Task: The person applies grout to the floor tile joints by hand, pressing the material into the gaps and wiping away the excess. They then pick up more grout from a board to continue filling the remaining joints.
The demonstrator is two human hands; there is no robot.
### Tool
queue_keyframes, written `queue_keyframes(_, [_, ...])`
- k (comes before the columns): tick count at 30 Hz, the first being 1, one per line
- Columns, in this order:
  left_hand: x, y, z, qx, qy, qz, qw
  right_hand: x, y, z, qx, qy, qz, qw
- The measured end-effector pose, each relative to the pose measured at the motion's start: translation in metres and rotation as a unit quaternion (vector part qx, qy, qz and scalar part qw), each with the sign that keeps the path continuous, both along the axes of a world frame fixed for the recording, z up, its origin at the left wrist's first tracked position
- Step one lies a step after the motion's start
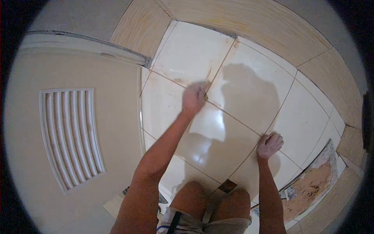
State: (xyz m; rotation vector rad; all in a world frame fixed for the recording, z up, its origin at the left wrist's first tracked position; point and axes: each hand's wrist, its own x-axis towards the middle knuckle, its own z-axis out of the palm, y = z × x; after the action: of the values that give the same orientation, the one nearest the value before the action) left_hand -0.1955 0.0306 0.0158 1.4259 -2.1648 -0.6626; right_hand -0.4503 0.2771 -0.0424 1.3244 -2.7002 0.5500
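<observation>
My left hand (pixel 194 98) is slightly blurred, its fingers drawn together at a crossing of the tile joints. Anything pinched in it is too small to make out. Farther right, my right hand (pixel 269 146) rests curled on the floor beside another joint crossing, its palm hidden. Both hands look dusty. Glossy cream floor tiles (pixel 253 111) lie under them, with thin brown joints between. Brownish smears (pixel 210 72) mark the tiles just beyond my left hand.
A cream door with a white slatted vent (pixel 72 136) stands at the left. Wood-look tiles (pixel 249 19) line the wall base. At the lower right is an untiled patch of sandy mortar (pixel 309 191). A small dark brown square (pixel 227 186) sits near my knees.
</observation>
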Motion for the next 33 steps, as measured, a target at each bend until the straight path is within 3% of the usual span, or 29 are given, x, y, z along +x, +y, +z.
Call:
queue_keyframes(1, [0.004, -0.032, -0.008, -0.089, -0.014, -0.008, 0.996, 0.0, -0.001, 0.002, -0.001, 0.004, -0.002, 1.0])
queue_keyframes(4, [-0.017, -0.11, 0.0, -0.058, 0.049, -0.008, 0.997, 0.001, 0.001, 0.001, 0.032, -0.009, 0.003, 0.999])
queue_keyframes(6, [-0.03, -0.133, -0.006, -0.111, -0.015, -0.107, 0.988, -0.001, 0.0, -0.004, -0.004, 0.021, 0.004, 1.0])
queue_keyframes(9, [-0.027, -0.103, -0.002, -0.06, -0.061, -0.16, 0.983, 0.0, -0.003, 0.004, -0.026, -0.001, 0.038, 0.999])
queue_keyframes(11, [0.0, -0.068, -0.023, -0.045, -0.058, -0.188, 0.979, -0.002, 0.0, 0.001, -0.032, 0.013, 0.042, 0.999])
queue_keyframes(13, [0.017, -0.033, -0.012, 0.027, -0.033, -0.31, 0.95, -0.003, -0.006, 0.001, -0.046, 0.027, 0.044, 0.998])
queue_keyframes(14, [0.025, -0.024, -0.004, 0.026, -0.037, -0.308, 0.95, -0.002, -0.005, 0.004, -0.027, 0.008, 0.026, 0.999])
queue_keyframes(16, [0.036, -0.018, 0.018, 0.044, 0.018, -0.286, 0.957, 0.0, -0.005, 0.006, -0.008, -0.008, 0.012, 1.0])
queue_keyframes(18, [0.051, -0.025, 0.042, 0.105, 0.021, -0.054, 0.993, -0.001, -0.005, 0.003, 0.003, 0.011, 0.026, 1.0])
queue_keyframes(20, [0.079, -0.046, 0.022, 0.122, 0.216, 0.157, 0.956, -0.002, -0.006, 0.005, 0.017, 0.002, 0.019, 1.0])
queue_keyframes(22, [0.099, -0.064, 0.026, 0.165, 0.322, 0.236, 0.902, 0.001, -0.005, 0.006, 0.033, -0.007, 0.01, 0.999])
queue_keyframes(23, [0.106, -0.071, 0.026, 0.164, 0.329, 0.238, 0.899, 0.001, -0.005, 0.005, 0.024, -0.011, 0.002, 1.0])
queue_keyframes(25, [0.119, -0.087, 0.018, 0.196, 0.418, 0.286, 0.839, 0.005, -0.026, 0.002, 0.012, -0.01, -0.002, 1.0])
queue_keyframes(26, [0.126, -0.093, 0.013, 0.197, 0.421, 0.288, 0.837, 0.014, -0.046, -0.005, -0.045, -0.029, -0.002, 0.999])
queue_keyframes(27, [0.132, -0.1, 0.008, 0.18, 0.412, 0.286, 0.846, 0.023, -0.069, -0.007, -0.102, -0.049, -0.002, 0.994])
queue_keyframes(28, [0.136, -0.108, 0.003, 0.16, 0.402, 0.283, 0.856, 0.031, -0.094, 0.004, -0.025, -0.067, 0.025, 0.997])
queue_keyframes(30, [0.148, -0.12, -0.007, 0.128, 0.374, 0.284, 0.873, 0.059, -0.139, 0.013, 0.035, -0.024, -0.104, 0.994])
queue_keyframes(33, [0.159, -0.125, -0.027, 0.107, 0.3, 0.292, 0.901, 0.055, -0.134, 0.001, 0.009, -0.015, -0.077, 0.997])
